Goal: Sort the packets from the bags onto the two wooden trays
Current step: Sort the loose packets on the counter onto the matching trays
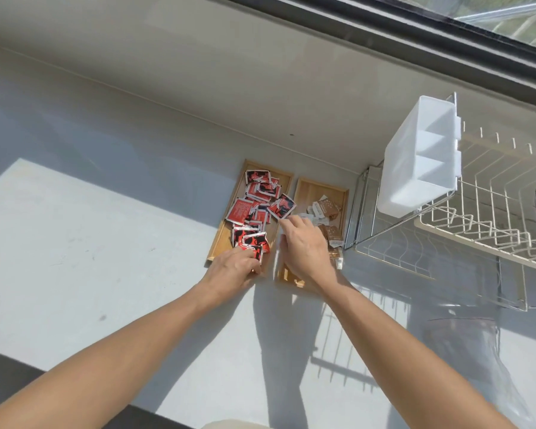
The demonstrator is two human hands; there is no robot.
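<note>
On the pale countertop (106,243) we see two wooden trays side by side against the wall, and we take the left tray (283,178) as our landmark. It holds a loose heap of red packets (254,212), overlapping and lying at all angles from its far end to its near end. Just right of it, touching or nearly so, the right tray (341,193) carries a smaller scatter of brown packets (327,207).

Our left hand (232,269) rests at the near end of the left tray, fingers curled down onto the nearest red packets; we cannot tell whether it actually grips one. Our right hand (302,246) lies over the gap between the two trays, its fingers bent around something pale at the fingertips, with one red packet (281,206) tilted just beyond them; whether the fingers pinch that packet we cannot tell.

Well to the right of the left tray stands a white wire dish rack (477,230), with a white divided plastic holder (421,159) hanging on its side. A clear plastic bag (477,351) lies on the counter nearer us.
</note>
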